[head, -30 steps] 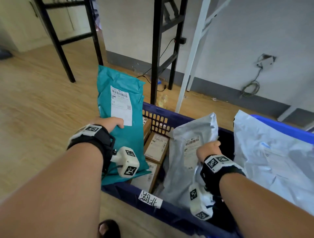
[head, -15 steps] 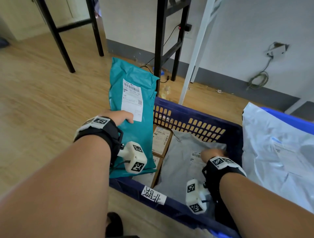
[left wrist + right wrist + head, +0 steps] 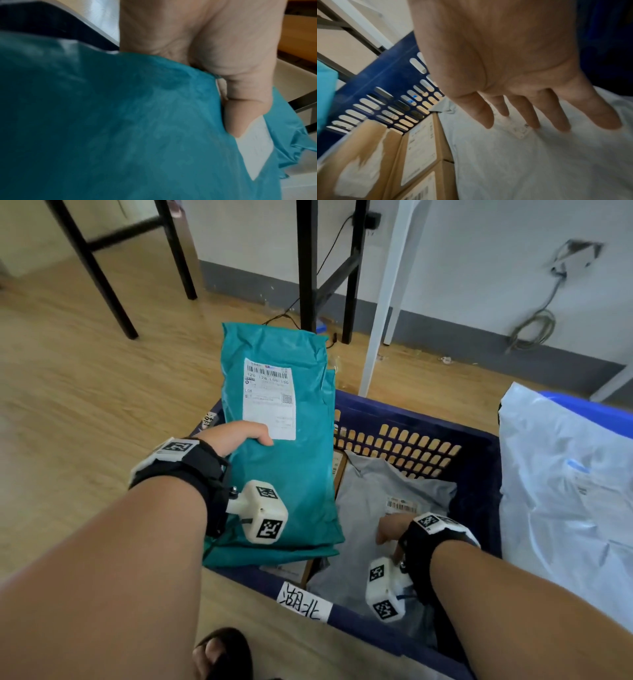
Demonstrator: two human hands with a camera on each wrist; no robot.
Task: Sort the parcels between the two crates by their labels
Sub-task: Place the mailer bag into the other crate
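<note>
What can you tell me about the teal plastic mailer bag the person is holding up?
The teal plastic mailer bag is a soft, crinkled, glossy pouch, flat and long, sealed at its top edge. A white shipping label with a barcode and a small square code sits on its upper face. The left hand grips its left edge, thumb on the label's lower corner. It is held tilted above the left end of the dark blue slotted plastic crate.

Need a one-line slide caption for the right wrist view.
Open right hand over grey mailer in blue crate, beside cardboard boxes.
</note>
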